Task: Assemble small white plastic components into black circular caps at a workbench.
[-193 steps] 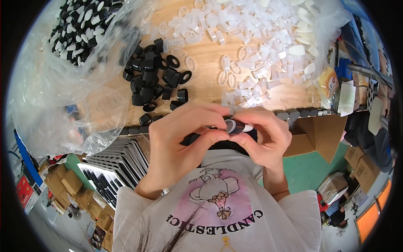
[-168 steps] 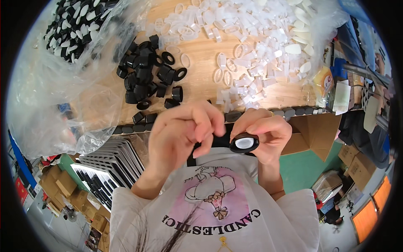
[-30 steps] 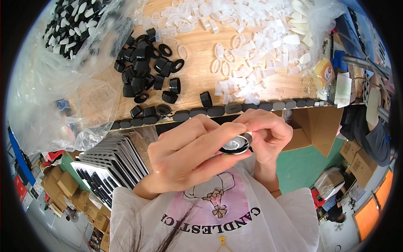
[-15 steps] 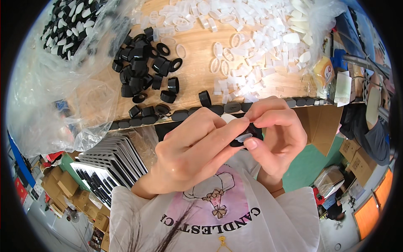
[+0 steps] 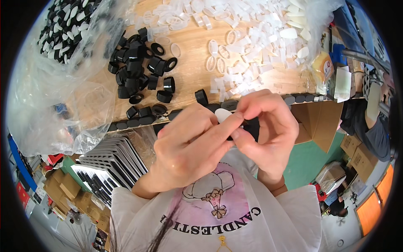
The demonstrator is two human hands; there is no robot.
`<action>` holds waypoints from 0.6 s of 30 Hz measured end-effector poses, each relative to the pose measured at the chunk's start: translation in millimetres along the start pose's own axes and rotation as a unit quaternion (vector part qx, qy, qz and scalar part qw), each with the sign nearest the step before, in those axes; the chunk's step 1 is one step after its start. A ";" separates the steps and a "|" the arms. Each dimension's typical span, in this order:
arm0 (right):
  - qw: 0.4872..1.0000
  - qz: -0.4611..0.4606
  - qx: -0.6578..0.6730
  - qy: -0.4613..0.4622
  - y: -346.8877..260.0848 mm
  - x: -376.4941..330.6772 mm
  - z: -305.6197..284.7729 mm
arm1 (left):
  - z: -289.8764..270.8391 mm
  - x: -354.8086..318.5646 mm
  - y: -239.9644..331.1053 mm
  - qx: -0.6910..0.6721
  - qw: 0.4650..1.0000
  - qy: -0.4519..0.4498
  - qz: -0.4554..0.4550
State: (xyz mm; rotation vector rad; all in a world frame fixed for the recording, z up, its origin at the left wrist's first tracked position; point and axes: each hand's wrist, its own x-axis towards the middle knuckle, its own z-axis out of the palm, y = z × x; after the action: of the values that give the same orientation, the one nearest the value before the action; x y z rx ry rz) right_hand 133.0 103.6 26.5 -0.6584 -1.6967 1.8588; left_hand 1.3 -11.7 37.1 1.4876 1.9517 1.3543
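Observation:
My left hand (image 5: 187,145) is closed in front of my chest, with a white oval piece (image 5: 222,114) sticking out between its fingers. Against its fingertips my right hand (image 5: 270,132) pinches with thumb and forefinger. What lies between the two hands is mostly covered by the fingers; only a dark bit shows. Just beyond them a black oval cap (image 5: 201,97) stands at the table's near edge. A heap of black caps (image 5: 135,69) lies on the wooden table (image 5: 191,69) to the left, and a wide spread of translucent oval rings (image 5: 252,52) to the right.
Black oval pieces line the table edge. A plastic bag (image 5: 54,109) with black and white pieces (image 5: 67,29) is at far left. Stacked trays (image 5: 113,161) stand below it, near my left arm. A cardboard box (image 5: 315,122) opens at right, below a clamp arm (image 5: 363,59).
Both hands have shifted slightly left and closer together. The black cap with a translucent insert, seen between them before, is now mostly hidden. More of the white oval piece shows.

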 end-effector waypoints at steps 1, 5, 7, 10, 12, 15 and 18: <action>0.998 0.051 0.025 0.003 -3.1 2.1 0.9 | -0.7 0.6 -1.4 -0.001 1.000 -0.001 0.001; 0.954 0.146 0.263 0.002 3.7 7.4 -9.7 | -2.8 1.4 -3.0 0.024 1.000 0.001 -0.004; 0.951 0.116 0.284 0.033 6.3 7.0 -12.3 | -2.9 0.1 -1.2 0.003 1.000 0.006 -0.008; 0.988 -0.114 0.006 -0.100 9.3 4.7 -22.2 | -3.1 -2.2 4.2 -0.062 0.992 -0.018 -0.113; 0.986 -0.134 -0.035 -0.094 10.6 5.8 -24.6 | -4.0 -0.1 7.2 -0.061 0.978 -0.046 -0.193; 0.979 -0.166 -0.114 -0.029 5.5 0.7 -18.0 | 6.3 -2.6 -3.2 0.002 0.986 -0.018 -0.166; 0.931 -0.229 -0.276 -0.063 2.4 2.4 -4.6 | 16.6 -2.1 -17.2 0.053 0.991 0.001 -0.126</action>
State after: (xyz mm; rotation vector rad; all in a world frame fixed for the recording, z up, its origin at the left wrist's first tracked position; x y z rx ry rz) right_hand 134.2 108.4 23.7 -0.3012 -2.2522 1.1206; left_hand 4.7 -5.6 14.2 1.2322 2.1569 1.1603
